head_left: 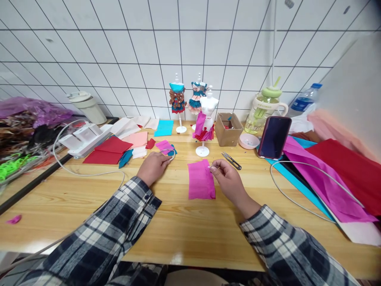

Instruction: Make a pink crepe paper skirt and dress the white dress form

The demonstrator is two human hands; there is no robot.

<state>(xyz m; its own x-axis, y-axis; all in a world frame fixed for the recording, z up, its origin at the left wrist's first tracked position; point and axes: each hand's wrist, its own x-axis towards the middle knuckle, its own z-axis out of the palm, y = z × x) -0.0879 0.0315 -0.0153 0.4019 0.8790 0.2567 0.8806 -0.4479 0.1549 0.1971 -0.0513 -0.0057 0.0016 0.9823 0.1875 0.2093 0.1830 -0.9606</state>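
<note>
My left hand (154,167) is closed around a thin white cable (173,154), which loops out past the fingertips. Scraps of magenta and teal cloth (162,146) lie just beyond that hand. In front of me a magenta cloth piece (200,180) lies flat, its right side folded in a narrow strip. At its upper right corner my right hand (228,176) pinches something small and whitish between thumb and finger. Thread snips (231,160) lie just behind the right hand. A small white dress form (209,104) draped with magenta and red cloth stands behind the magenta piece.
Two dressed mini forms (177,99) stand at the wall beside a cardboard box (229,133) and pink bowl (249,141). A phone (274,137) leans before a green-lidded bottle (263,113). Fabric sheets (321,178) cover the right; red cloth (108,150) and a power strip (86,143) lie left.
</note>
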